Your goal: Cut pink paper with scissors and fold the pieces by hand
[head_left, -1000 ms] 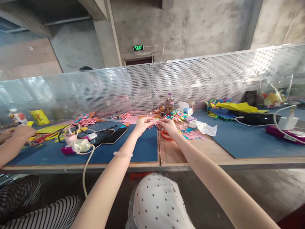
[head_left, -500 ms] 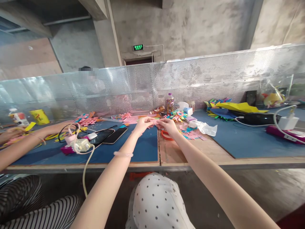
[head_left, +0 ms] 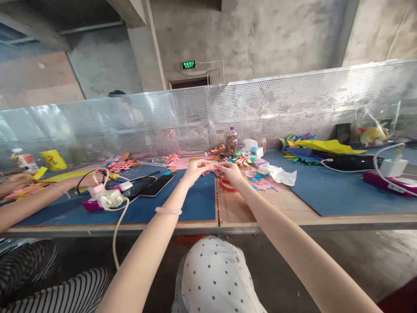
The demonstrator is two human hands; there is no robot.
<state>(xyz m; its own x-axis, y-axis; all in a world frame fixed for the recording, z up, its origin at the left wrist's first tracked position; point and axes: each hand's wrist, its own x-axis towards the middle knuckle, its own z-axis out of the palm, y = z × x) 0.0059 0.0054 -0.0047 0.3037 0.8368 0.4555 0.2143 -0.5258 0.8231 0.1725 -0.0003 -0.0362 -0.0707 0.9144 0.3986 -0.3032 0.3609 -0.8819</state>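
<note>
My left hand (head_left: 196,169) and my right hand (head_left: 230,171) meet over the middle of the table, fingertips pinched together. Between them is a small piece of pink paper (head_left: 212,166), mostly covered by the fingers. Beneath my right hand lie scissors with orange-red handles (head_left: 228,185), partly hidden. Pink and blue paper scraps (head_left: 265,184) are scattered to the right of that hand. Behind my hands rest flat pink and orange paper sheets (head_left: 180,163) and a multicoloured paper flower (head_left: 245,158).
A co-worker's arm (head_left: 39,198) reaches in from the left among yellow paper strips. Phones (head_left: 157,185) and a power strip with plugs (head_left: 109,198) lie left of me. A bottle (head_left: 232,141) stands by the perforated metal screen (head_left: 270,108). Crumpled white tissue (head_left: 282,175) lies right.
My hands hold almost the same place and pinch. At the left, the co-worker's hand has drawn back toward the left, and a yellow paper strip shows more there.
</note>
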